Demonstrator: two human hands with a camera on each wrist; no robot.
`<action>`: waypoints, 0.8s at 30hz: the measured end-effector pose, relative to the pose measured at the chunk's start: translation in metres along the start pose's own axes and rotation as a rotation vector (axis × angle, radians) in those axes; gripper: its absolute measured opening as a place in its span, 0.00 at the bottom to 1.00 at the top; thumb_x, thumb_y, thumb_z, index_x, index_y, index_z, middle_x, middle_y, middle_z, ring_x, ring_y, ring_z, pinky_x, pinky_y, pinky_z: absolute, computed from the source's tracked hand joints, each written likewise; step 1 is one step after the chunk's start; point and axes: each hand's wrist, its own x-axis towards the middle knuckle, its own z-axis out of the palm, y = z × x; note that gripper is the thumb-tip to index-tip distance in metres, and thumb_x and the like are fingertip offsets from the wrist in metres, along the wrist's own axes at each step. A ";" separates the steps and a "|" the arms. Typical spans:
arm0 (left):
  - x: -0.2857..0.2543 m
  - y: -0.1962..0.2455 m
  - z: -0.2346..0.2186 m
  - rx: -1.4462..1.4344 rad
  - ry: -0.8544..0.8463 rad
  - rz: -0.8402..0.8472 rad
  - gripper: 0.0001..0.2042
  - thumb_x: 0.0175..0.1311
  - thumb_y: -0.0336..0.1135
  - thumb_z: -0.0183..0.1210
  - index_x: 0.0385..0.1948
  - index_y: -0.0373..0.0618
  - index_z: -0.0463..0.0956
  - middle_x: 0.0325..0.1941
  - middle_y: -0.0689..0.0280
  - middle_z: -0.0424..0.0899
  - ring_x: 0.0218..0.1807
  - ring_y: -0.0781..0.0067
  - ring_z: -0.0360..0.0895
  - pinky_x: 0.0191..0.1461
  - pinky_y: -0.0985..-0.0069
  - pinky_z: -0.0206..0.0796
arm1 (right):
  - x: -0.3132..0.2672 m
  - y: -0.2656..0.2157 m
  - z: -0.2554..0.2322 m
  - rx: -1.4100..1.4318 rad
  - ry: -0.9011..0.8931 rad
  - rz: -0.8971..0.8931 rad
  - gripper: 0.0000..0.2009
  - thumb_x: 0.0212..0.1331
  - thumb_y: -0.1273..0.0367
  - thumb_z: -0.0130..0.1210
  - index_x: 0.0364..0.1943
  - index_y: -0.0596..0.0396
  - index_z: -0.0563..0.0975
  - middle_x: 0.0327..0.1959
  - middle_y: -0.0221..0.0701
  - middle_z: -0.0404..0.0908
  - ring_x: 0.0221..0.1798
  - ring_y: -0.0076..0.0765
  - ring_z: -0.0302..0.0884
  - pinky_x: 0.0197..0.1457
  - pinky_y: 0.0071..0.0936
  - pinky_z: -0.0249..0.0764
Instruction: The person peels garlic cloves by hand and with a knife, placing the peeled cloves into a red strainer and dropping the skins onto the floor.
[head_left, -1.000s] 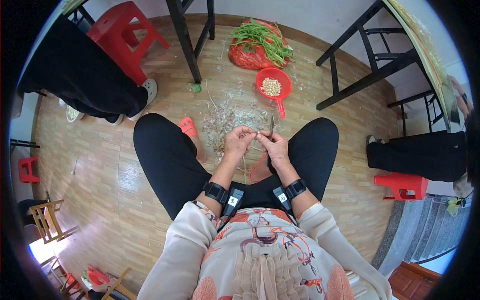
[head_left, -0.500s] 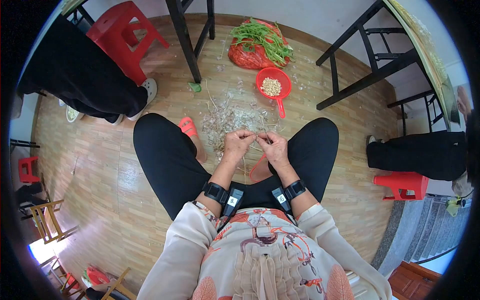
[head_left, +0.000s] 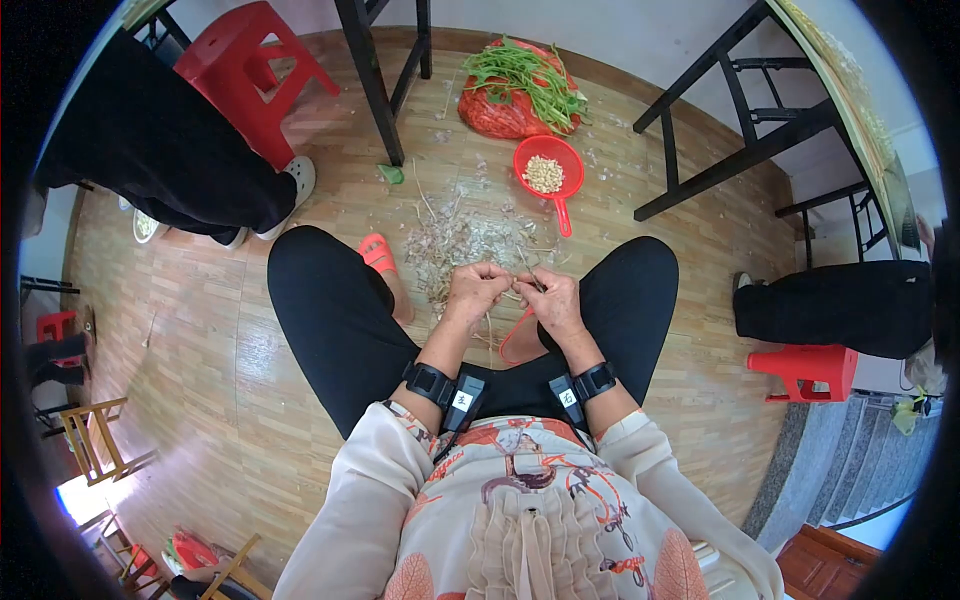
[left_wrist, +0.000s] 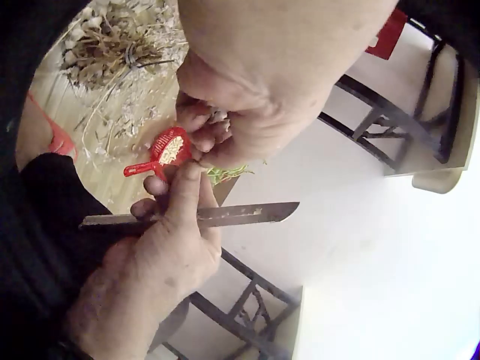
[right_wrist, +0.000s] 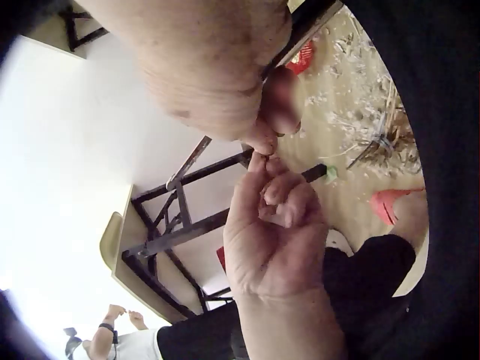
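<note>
- While both hands meet at the fingertips above the lap, the left hand (head_left: 477,292) pinches, fingers curled; a small whitish piece (left_wrist: 217,118) shows among them in the left-wrist view, too small to identify.
- Right hand (head_left: 552,300): grips a slim knife with a straight, worn metal blade (left_wrist: 247,215); thumb across it, fingers behind. Blade tip toward 3 o'clock in the left-wrist view. Right thumb tip touches, or nearly touches, the left fingertips; exact contact hidden.
- Directions below: head view, clock centred on the hands, 12 straight ahead of the wearer.
- 10 to 11 o'clock, near: loose heap of pale papery scraps and dry stalks (head_left: 455,245), spread on the wood-patterned floor (head_left: 210,300).
- 12 to 1 o'clock: round red plastic strainer (head_left: 573,170), handle pointing back toward the hands, holding small cream-coloured pieces (head_left: 543,175).
- 12 o'clock, just beyond the strainer: bulging red bag (head_left: 498,120), leafy green stems (head_left: 530,80) lying on top.
- 9 to 10 o'clock: coral open-toed sandal (head_left: 377,252) on the wearer's left foot.
- 10 o'clock, well apart: tall red plastic stool (head_left: 225,45), beside a person in black trousers (head_left: 170,150).
</note>
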 end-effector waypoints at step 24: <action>0.015 -0.036 -0.004 0.038 -0.126 -0.012 0.07 0.54 0.37 0.51 0.24 0.45 0.73 0.16 0.72 0.73 0.14 0.87 0.62 0.15 0.87 0.52 | 0.005 0.006 -0.003 0.130 -0.069 0.140 0.07 0.44 0.71 0.55 0.24 0.63 0.75 0.17 0.31 0.76 0.20 0.22 0.74 0.22 0.16 0.66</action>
